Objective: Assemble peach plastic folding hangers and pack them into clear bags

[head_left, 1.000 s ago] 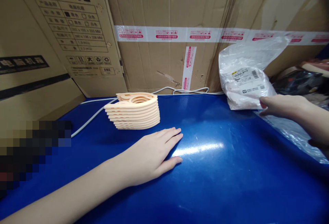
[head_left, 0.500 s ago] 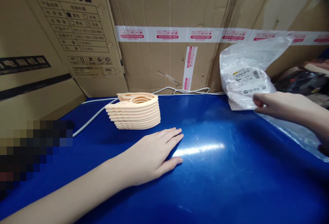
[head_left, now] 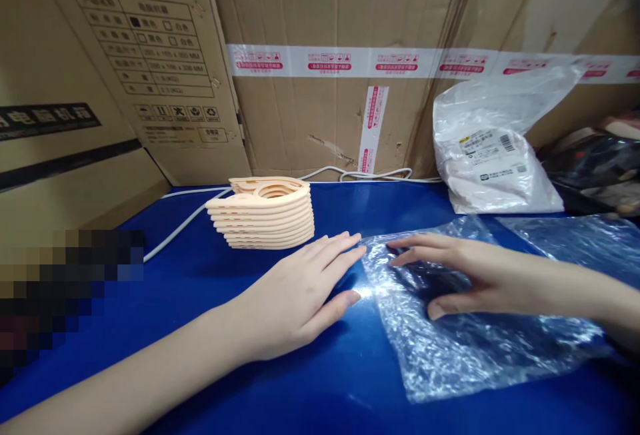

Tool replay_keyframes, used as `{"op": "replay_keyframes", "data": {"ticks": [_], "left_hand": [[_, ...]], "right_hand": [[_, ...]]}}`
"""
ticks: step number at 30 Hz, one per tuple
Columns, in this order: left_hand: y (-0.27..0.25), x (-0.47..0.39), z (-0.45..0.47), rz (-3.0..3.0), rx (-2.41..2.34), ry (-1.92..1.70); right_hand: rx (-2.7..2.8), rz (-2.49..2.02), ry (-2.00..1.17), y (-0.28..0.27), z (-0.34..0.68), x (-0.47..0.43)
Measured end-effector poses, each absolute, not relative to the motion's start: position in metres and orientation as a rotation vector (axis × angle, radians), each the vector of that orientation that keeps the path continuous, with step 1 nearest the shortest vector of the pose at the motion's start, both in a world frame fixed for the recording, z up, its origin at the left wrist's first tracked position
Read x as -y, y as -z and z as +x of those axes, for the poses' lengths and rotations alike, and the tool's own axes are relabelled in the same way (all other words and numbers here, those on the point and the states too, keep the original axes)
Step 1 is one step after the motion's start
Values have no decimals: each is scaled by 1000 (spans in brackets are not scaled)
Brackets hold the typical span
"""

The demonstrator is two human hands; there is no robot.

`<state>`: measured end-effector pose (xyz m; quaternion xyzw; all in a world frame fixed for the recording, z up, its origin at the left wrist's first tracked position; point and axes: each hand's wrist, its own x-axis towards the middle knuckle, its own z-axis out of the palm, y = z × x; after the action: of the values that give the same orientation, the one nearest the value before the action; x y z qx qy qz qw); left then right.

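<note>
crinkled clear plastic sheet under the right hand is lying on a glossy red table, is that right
The colour is wrong: the head view shows a glossy blue table. The crinkled clear plastic sheet does lie on it, under the right hand.

I see white cable (head_left: 180, 232) along desk's (head_left: 240, 398) back edge, taped cardboard (head_left: 310, 115) behind, V3/V6 carton (head_left: 185, 155) back-left.

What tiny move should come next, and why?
Maybe the left hand could press on the far left corner of the clear, wrinkled plastic sheet to steady it, because the left fingers are close by while the right hand is spread over the sheet.
</note>
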<state>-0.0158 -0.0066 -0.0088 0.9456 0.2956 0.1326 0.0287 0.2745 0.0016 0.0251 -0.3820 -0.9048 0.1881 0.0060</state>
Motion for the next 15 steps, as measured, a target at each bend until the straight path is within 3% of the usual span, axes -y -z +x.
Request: {"op": "replay_keyframes", "data": {"ticks": [7,15], "left_hand": [[15,9,-13,2861,-979,-283],[9,13,-14,2722,-1029,-94]], "right_hand": [[2856,-1154,-475,-4,242,14],[2831,-1384,-641,-4,260,3]]}}
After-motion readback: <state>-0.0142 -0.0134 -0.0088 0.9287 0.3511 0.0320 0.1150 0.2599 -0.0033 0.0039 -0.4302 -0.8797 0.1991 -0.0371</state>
